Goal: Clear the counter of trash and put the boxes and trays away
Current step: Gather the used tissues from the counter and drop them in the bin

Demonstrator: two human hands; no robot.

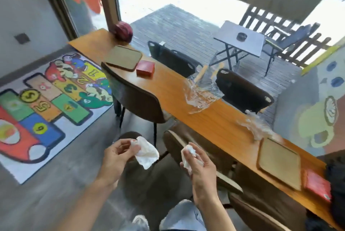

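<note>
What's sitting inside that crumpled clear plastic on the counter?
Two pale wooden sticks poke out of the clear plastic wrap. Their lower ends are lost in glare and folds; anything else inside cannot be made out.

Bright hopscotch rug (46,103) on grey floor at left. Dark red ball (123,31) at far end of surface, against window frame. Brown chair (138,98) pushed in on near side. Outside on decking: two dark chairs (240,92), white folding table (240,38), dark picket fence (291,31).
</note>
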